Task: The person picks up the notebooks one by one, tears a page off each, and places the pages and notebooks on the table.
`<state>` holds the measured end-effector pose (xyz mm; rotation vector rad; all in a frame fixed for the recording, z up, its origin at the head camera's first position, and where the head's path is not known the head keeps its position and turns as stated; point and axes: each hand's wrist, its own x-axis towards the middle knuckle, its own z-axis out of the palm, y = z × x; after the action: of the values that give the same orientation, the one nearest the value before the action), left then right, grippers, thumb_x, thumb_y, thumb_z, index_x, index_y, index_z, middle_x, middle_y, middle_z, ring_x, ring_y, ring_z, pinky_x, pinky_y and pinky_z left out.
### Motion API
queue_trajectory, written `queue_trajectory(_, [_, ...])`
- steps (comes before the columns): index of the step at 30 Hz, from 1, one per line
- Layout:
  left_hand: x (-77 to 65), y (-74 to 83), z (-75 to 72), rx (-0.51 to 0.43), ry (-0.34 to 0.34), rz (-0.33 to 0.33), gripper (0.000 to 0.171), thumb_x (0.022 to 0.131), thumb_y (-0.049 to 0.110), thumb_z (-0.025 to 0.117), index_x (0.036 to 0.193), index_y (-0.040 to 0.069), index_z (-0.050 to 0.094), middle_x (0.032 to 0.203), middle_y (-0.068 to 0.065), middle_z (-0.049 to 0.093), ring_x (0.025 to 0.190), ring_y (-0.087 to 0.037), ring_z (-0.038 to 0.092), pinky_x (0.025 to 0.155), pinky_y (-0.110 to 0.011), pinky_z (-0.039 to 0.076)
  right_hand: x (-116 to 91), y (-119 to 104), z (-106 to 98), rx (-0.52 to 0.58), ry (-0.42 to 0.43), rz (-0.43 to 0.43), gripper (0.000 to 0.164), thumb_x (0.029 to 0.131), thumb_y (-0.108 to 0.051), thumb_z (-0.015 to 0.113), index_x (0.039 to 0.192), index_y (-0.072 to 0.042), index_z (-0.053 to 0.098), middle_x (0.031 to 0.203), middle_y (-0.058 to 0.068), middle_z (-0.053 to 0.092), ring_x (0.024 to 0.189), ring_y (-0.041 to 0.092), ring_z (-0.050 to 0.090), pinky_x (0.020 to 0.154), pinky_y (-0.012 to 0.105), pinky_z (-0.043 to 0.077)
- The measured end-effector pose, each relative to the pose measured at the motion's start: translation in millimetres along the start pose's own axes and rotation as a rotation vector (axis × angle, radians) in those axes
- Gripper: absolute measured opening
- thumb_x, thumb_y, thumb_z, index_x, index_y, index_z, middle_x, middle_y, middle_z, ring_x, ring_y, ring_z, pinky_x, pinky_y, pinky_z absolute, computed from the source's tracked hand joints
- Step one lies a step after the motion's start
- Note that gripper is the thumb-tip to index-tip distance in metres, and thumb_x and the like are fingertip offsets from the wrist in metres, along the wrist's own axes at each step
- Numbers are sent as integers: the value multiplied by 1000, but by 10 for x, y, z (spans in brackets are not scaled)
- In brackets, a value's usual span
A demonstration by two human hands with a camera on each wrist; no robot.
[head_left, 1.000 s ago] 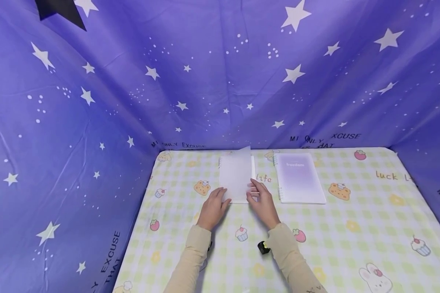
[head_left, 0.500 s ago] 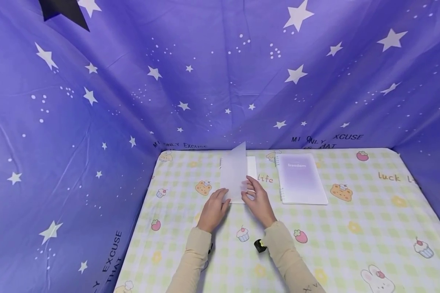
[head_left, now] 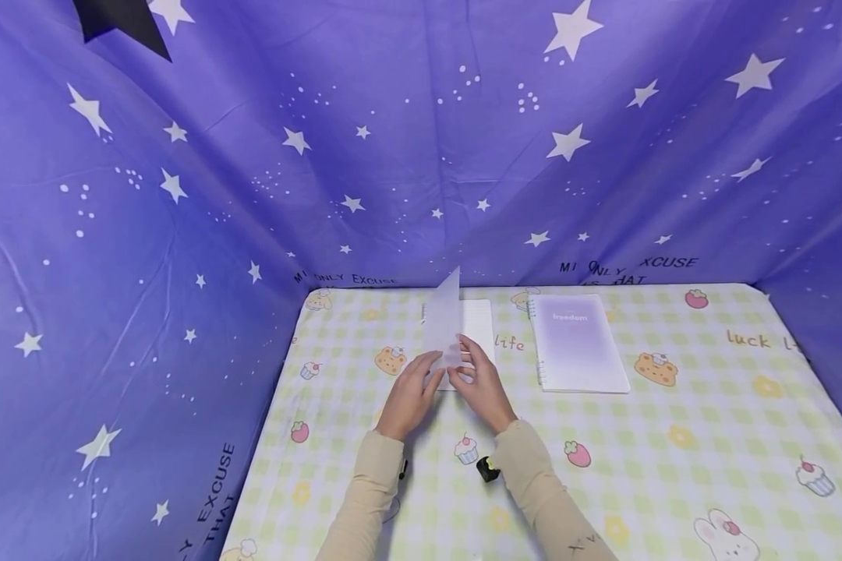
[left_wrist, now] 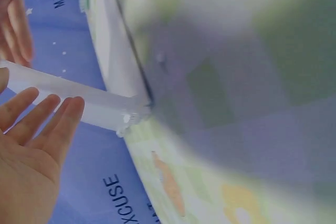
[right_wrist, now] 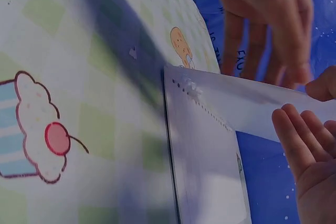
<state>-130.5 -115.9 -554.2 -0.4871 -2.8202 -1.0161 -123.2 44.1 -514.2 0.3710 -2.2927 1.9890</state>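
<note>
A spiral-bound notebook [head_left: 479, 319] lies ahead of me, its lined page showing on the right. Its pale, frosted cover [head_left: 442, 323] stands raised and leans left from the binding. My right hand [head_left: 482, 386] pinches that cover near its lower free edge, fingers on the page side. My left hand [head_left: 407, 397] is at the cover's lower left, fingers extended; in the left wrist view the fingers [left_wrist: 65, 116] lie straight alongside the cover [left_wrist: 94, 100]. Small binding holes run along the fold of the notebook [right_wrist: 205, 145] in the right wrist view.
A second spiral notebook [head_left: 578, 354], lilac with "freedom" on its front, lies closed to the right. The checked tablecloth [head_left: 716, 413] has printed cartoons. Purple star-patterned curtains [head_left: 407, 156] rise behind and at the sides. A black wrist camera [head_left: 487, 469] sits under the right sleeve.
My right hand has moved left, turning the cover from lying nearly over the page to standing upright. More of the lined page shows. The left hand has hardly moved.
</note>
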Motion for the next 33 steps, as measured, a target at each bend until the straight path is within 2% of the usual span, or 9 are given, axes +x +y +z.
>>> queue_trajectory(5, [47,72,-95,-57,27,-1,43,98,43,35,134,22,46,129,1,51,99,-14,60,86,-29,49,16,7,72,-22,-51,-21,61,81,11,59,135,11,32,122,32,42,105,42,51,85,41,51])
queue_trajectory(7, [60,105,-131,-71,53,11,42,98,42,36,134,23,45,127,0,52,98,-14,61,84,-29,50,32,113,114,-28,-64,-17,62,82,10,59,137,9,31,124,29,42,105,40,52,85,39,51])
queue_trajectory(12, [86,188,-209,-108,120,56,43,96,38,43,136,21,44,127,1,52,102,-15,59,82,-28,51,65,373,215,-75,-70,-5,68,81,5,63,141,0,31,130,19,43,107,30,54,85,28,51])
queue_trajectory(16, [89,235,-253,-135,163,61,47,94,36,50,135,15,46,126,0,52,100,-17,59,79,-26,53,81,429,278,-139,-73,-43,71,78,8,64,141,-1,32,129,16,45,105,27,56,84,26,51])
queue_trajectory(21, [67,255,-287,-149,200,50,43,93,28,53,134,16,47,125,0,52,102,-13,58,76,-20,52,90,437,344,-191,-101,-60,73,77,10,63,142,-2,32,125,15,48,105,24,57,85,23,50])
queue_trajectory(26, [48,265,-327,-161,242,43,41,92,18,54,133,16,48,123,-1,54,107,-9,53,78,-15,50,83,453,389,-209,-135,-74,71,80,8,62,143,-4,31,123,14,50,106,23,57,87,27,49])
queue_trajectory(33, [8,241,-395,-149,284,32,37,92,12,54,129,10,53,122,0,55,107,-12,54,78,-16,50,80,530,479,-231,-159,-79,64,85,4,59,142,-5,32,120,8,51,105,21,57,89,31,49])
